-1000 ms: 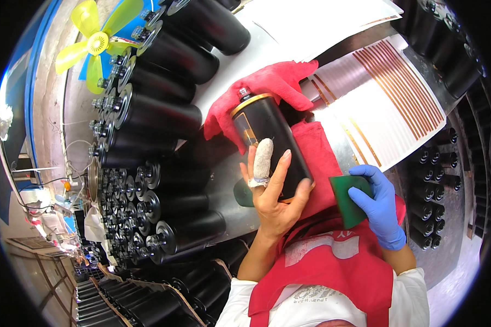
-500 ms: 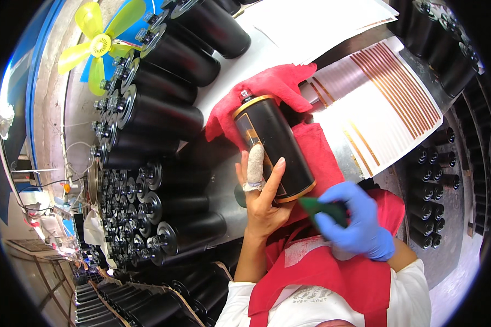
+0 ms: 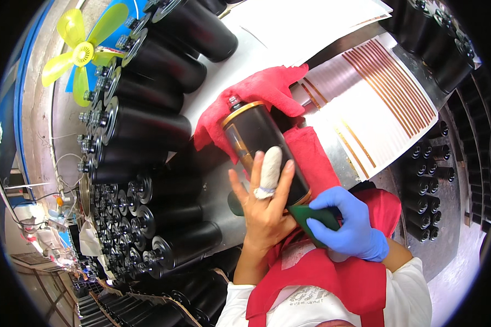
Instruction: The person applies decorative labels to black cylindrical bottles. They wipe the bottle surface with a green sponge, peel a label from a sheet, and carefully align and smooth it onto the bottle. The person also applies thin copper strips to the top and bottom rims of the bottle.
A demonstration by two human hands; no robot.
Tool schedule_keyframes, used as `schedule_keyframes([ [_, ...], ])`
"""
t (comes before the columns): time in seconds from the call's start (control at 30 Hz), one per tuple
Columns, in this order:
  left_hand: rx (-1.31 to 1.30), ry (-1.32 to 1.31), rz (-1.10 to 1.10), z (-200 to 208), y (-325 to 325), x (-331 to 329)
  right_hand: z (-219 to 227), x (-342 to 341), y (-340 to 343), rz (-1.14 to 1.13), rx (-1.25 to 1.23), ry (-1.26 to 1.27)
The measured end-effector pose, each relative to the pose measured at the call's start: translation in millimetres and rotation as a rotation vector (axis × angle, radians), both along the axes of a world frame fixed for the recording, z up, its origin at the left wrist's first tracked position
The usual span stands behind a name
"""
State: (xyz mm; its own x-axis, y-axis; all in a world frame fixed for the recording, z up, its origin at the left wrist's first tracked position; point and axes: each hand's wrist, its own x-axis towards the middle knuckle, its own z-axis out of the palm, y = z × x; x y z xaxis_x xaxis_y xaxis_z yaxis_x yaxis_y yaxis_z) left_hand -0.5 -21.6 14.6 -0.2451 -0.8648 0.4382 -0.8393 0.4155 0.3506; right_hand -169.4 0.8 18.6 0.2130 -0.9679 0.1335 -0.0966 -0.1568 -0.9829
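Note:
A black cylinder (image 3: 264, 131) with a gold band at each end and a small clear-looking knob lies slanted on a red cloth (image 3: 311, 158). A gold-lined, partly shiny panel shows on its left side. My bare left hand (image 3: 270, 199) lies over the cylinder's lower part, fingers spread, one wearing a whitish finger cover. In my right hand (image 3: 357, 226), gloved in blue, is a flat dark green scraper (image 3: 319, 223), gripped between thumb and fingers. Its tip is near the cylinder's lower gold band; whether they touch is hidden beside my left hand.
White sheets with copper-gold strips (image 3: 387, 92) lie right of the cylinder, with plain white sheets (image 3: 305, 27) behind. Many black cylinders (image 3: 142, 120) crowd the left side, more stand at the far right. A yellow-green fan (image 3: 83, 53) is at upper left.
My left hand has shifted down to the right across the cylinder, its fingers more spread. My right hand has brought the scraper left, lower and close to the left hand. The view has shifted slightly.

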Motion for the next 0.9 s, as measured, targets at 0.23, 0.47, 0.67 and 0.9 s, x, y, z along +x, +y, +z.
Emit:
schedule_keyframes([
  [0.23,-0.117,0.319,0.043,-38,18,27,-30,-12,-7,-0.079,0.516,-0.287],
  [0.47,-0.018,0.356,0.108,-56,32,33,-37,-22,-11,-0.229,0.443,-0.223],
  [0.67,-0.186,0.189,0.032,-20,10,2,9,8,-7,0.047,-0.179,0.045],
  [0.9,0.198,0.527,0.141,-53,40,34,-2,-10,-8,-0.112,0.047,0.043],
])
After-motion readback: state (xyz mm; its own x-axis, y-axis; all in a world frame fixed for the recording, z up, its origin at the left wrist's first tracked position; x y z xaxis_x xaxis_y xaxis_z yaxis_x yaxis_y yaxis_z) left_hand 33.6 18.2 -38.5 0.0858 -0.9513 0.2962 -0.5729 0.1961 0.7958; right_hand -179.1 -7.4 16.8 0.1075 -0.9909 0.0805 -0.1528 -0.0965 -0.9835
